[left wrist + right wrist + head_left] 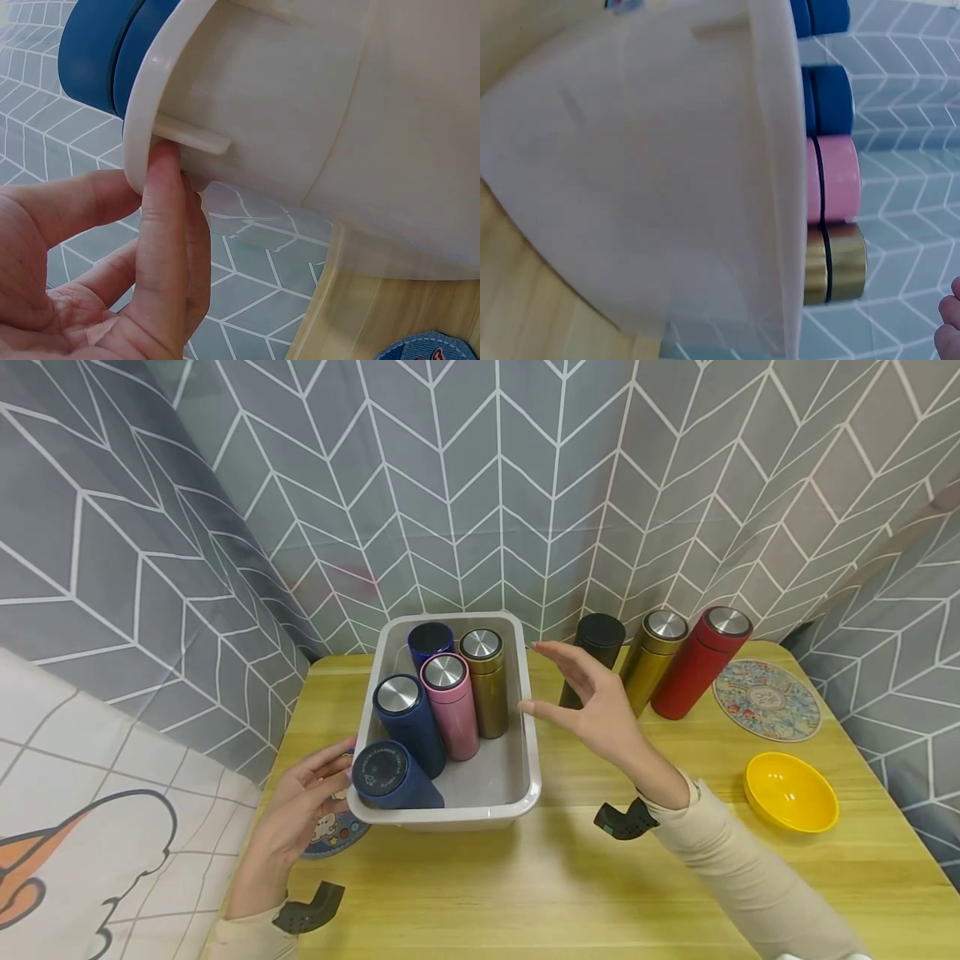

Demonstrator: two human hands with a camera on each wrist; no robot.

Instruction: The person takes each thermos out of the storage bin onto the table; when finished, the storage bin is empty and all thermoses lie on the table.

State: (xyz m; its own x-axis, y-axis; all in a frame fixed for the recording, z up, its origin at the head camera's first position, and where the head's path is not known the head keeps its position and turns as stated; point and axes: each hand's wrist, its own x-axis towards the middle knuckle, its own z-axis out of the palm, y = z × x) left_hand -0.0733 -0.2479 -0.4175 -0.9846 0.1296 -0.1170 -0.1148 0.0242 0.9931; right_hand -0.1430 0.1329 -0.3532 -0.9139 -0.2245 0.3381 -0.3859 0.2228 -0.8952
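Note:
A white plastic bin holds several thermos bottles. Inside are a pink thermos, a gold thermos, a shiny dark blue thermos and a matte blue thermos with a silver lid top. Another blue thermos leans at the front left corner. My left hand pinches the bin's left rim; in the left wrist view one finger reaches under the rim. My right hand is spread at the right rim, holding nothing. Whether its thumb touches the rim I cannot tell.
To the right of the bin stand a black thermos, a second gold thermos and a red thermos. A patterned round mat and a yellow bowl lie further right. A blue round mat lies partly beneath the left hand.

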